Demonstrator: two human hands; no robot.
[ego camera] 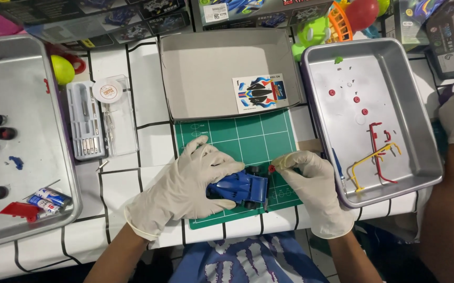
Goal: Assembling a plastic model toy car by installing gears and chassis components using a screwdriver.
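Our left hand clamps the blue toy car steady while our right fingers pinch the red cap, best pressed squarely.

A grey open carton lay beyond my green mat, holding a blue-black sticker sheet; dark printed toy boxes lined the far edge.

A blue toy car body lies on the green mat, a small red part just above it.
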